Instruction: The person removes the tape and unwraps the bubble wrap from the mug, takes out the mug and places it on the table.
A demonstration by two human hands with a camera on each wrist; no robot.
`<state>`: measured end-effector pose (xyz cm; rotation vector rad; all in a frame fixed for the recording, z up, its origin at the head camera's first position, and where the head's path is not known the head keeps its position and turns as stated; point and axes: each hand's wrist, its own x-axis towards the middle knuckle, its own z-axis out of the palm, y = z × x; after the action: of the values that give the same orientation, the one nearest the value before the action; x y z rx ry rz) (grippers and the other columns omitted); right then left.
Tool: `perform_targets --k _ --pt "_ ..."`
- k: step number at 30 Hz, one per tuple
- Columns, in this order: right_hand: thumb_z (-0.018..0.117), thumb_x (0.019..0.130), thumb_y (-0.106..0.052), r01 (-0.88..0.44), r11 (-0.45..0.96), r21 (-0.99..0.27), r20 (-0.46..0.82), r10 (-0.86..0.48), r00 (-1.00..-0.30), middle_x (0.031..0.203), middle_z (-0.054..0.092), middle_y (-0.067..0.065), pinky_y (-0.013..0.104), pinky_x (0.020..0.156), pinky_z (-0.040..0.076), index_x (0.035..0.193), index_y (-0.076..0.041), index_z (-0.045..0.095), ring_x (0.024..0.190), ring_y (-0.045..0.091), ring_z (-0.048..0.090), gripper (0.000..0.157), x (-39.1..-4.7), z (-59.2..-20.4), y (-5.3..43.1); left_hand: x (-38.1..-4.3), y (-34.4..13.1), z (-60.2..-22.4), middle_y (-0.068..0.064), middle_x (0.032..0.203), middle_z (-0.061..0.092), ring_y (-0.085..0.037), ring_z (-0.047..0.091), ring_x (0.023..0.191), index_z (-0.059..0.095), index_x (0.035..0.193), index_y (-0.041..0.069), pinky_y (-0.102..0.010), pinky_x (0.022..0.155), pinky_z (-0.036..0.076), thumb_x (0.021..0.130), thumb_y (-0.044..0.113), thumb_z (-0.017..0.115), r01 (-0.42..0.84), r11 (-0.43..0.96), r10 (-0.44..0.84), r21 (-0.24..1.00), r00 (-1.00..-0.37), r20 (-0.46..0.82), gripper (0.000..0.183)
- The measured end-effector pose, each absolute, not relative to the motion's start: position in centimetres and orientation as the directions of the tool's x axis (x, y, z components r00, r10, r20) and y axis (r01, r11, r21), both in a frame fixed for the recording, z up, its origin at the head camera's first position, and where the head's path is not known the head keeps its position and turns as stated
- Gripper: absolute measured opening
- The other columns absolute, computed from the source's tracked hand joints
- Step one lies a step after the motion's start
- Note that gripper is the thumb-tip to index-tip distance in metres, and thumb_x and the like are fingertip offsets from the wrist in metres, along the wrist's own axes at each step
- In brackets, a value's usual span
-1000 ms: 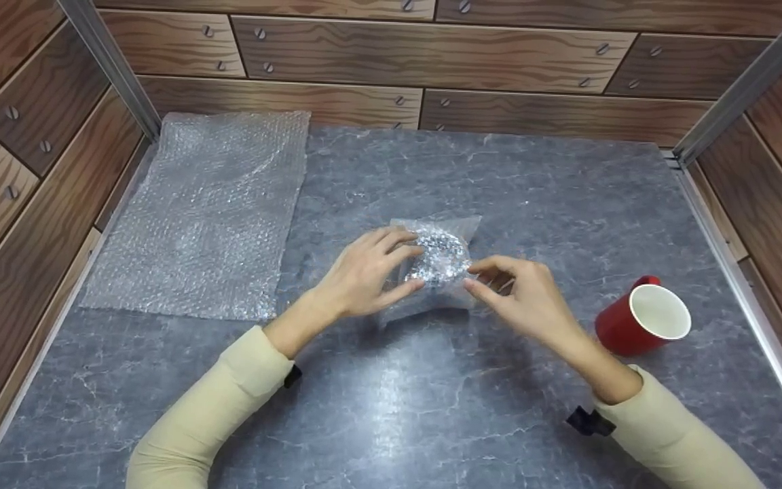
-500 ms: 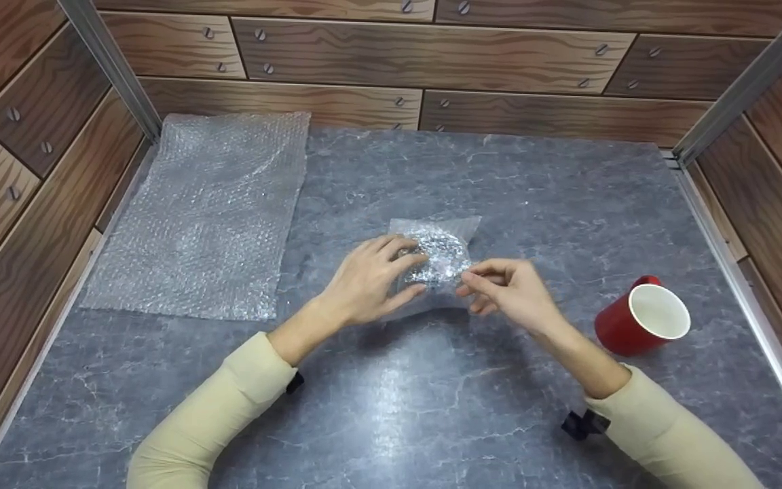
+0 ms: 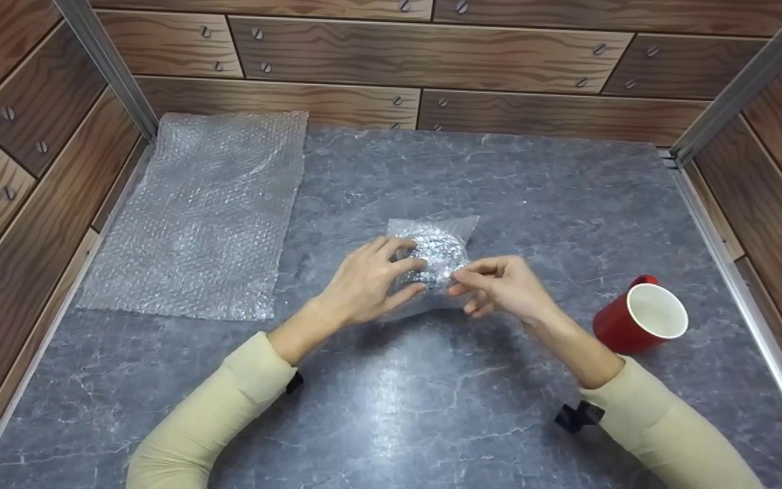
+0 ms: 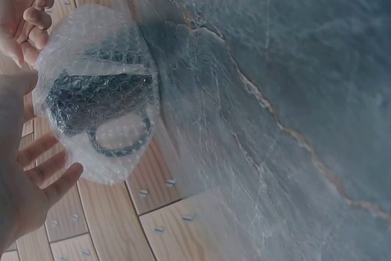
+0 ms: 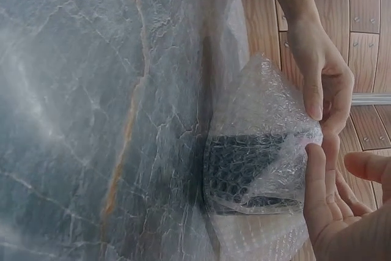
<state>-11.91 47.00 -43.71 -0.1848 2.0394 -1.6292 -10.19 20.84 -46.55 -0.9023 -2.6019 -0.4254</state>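
Observation:
A dark mug (image 4: 98, 102) stands wrapped in clear bubble wrap (image 3: 438, 251) in the middle of the table; its handle shows through in the left wrist view. My left hand (image 3: 364, 278) lies over the left side of the bundle, fingers and thumb spread, lightly touching the wrap. At the bundle's right side, my right hand (image 3: 503, 288) pinches the wrap between thumb and fingertips near a shiny pinkish spot. In the right wrist view its fingers (image 5: 314, 181) touch the wrap. How firmly they press is hidden.
A red mug (image 3: 622, 322) with a white inside stands to the right, beside my right forearm. A flat bubble wrap sheet (image 3: 194, 210) lies at the back left. Wood-patterned walls (image 3: 432, 54) and metal rails (image 3: 747, 312) border the grey marbled table (image 3: 384, 394).
My right hand has turned and moved slightly left along the bundle, its thumb and finger coming together at the wrap. My left hand stays on the bundle and shifts only a little.

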Motion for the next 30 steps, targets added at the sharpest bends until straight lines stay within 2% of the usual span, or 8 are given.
perform_targets --k 10,18,23,30 --pt "0.073 0.100 -0.027 0.246 0.288 -0.925 -0.352 -0.414 -0.839 0.089 0.082 -0.001 0.027 0.063 0.065 0.122 0.003 0.073 0.058 0.007 0.070 0.037 -12.27 -43.60 46.64 -10.16 20.82 -46.75 -0.009 0.139 0.068 -0.025 0.067 0.123 0.076 0.125 0.024 -0.040 0.101 0.061 0.102 0.046 0.066 0.652 0.740 0.537 0.163 -0.720 0.439 0.034" --pt "0.075 0.099 -0.028 0.271 0.254 -0.929 -0.352 -0.375 -0.857 0.088 0.083 -0.002 0.029 0.064 0.066 0.123 0.002 0.074 0.055 0.005 0.069 0.039 -12.38 -43.31 47.01 -10.34 20.94 -46.69 -0.008 0.141 0.067 -0.025 0.066 0.125 0.075 0.126 0.025 -0.041 0.104 0.060 0.102 0.048 0.065 0.655 0.738 0.546 0.164 -0.722 0.425 0.035" --pt "0.075 0.099 -0.030 0.277 0.247 -0.928 -0.352 -0.345 -0.870 0.087 0.082 -0.003 0.027 0.062 0.065 0.125 0.000 0.074 0.051 0.004 0.067 0.040 -12.59 -43.31 46.87 -10.30 20.87 -46.62 -0.008 0.142 0.066 -0.025 0.065 0.126 0.075 0.126 0.026 -0.041 0.105 0.060 0.102 0.049 0.065 0.647 0.743 0.542 0.171 -0.732 0.413 0.035" --pt "0.078 0.097 -0.031 0.305 0.249 -0.919 -0.379 -0.355 -0.854 0.085 0.082 -0.001 0.027 0.059 0.064 0.129 -0.001 0.072 0.048 0.004 0.065 0.045 -12.68 -43.36 46.18 -10.29 20.91 -46.67 -0.008 0.139 0.067 -0.024 0.066 0.122 0.076 0.124 0.024 -0.039 0.102 0.061 0.102 0.049 0.065 0.655 0.740 0.546 0.154 -0.718 0.432 0.034"
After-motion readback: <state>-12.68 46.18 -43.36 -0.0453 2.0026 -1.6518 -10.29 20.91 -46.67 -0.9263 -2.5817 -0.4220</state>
